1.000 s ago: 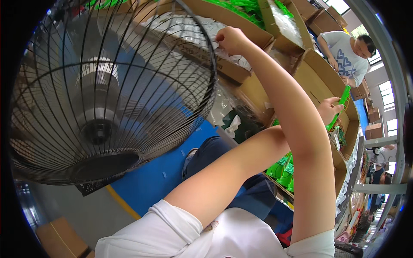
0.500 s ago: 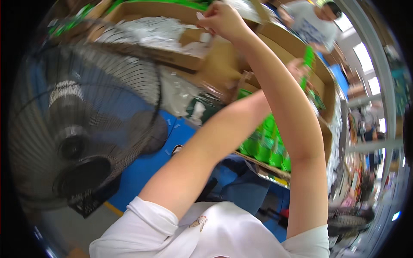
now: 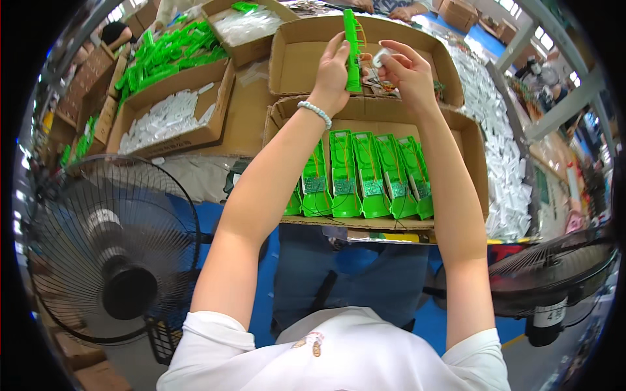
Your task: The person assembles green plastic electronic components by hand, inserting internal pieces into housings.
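My left hand (image 3: 334, 73), with a beaded bracelet at the wrist, is closed around a green plastic housing (image 3: 353, 55) held on edge, thin wires showing at its right side. To its right, my right hand (image 3: 411, 73) pinches a small white plastic piece (image 3: 379, 58) between thumb and fingers, a short gap from the housing. Below both hands, several green housings with circuit boards (image 3: 343, 173) and orange and black wires stand in a row in a cardboard tray (image 3: 466, 140).
Behind that tray sits another cardboard tray (image 3: 303, 55). A box of white pieces (image 3: 171, 120) and a heap of green housings (image 3: 173, 55) lie left. White parts (image 3: 502, 156) cover the table's right side. Fans stand at left (image 3: 124, 260) and right (image 3: 554, 277). Another person's hand (image 3: 407, 12) shows beyond.
My right hand has come back from the white-piece box at the left, carrying a white piece. My crossed arms have uncrossed, and the view has turned. The left hand keeps the green housing.
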Available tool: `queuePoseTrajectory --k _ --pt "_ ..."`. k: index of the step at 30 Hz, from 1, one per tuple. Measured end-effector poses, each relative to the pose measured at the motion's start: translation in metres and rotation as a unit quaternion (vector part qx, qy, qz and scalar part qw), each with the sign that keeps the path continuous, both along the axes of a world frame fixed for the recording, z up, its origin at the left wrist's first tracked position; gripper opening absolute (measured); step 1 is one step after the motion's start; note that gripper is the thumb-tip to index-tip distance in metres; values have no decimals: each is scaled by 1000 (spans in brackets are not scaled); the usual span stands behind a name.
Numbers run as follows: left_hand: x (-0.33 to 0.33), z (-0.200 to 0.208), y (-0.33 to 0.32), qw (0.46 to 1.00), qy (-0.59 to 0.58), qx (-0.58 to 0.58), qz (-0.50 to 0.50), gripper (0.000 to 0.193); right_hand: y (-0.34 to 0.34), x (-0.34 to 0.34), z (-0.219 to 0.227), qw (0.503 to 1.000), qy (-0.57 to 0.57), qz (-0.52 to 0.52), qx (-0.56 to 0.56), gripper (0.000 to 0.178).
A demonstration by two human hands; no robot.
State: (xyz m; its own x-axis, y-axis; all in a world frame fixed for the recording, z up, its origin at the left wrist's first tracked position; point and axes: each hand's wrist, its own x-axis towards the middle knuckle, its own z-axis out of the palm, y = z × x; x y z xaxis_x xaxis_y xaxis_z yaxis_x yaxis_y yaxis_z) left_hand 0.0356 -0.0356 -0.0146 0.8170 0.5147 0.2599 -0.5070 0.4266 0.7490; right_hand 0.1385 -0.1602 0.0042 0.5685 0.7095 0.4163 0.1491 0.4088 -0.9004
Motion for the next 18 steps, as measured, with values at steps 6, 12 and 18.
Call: queuePoseTrajectory --k 6,12,18 --pt "2 -7 -1 995 31 91 18 39 0 1 -13 999 -19 -34 10 33" --pt "4 -1 -7 991 57 124 13 37 -6 12 -17 998 -54 2 23 31" --pt "2 -2 -5 990 42 137 2 37 -4 0 -17 995 -3 68 74 17"
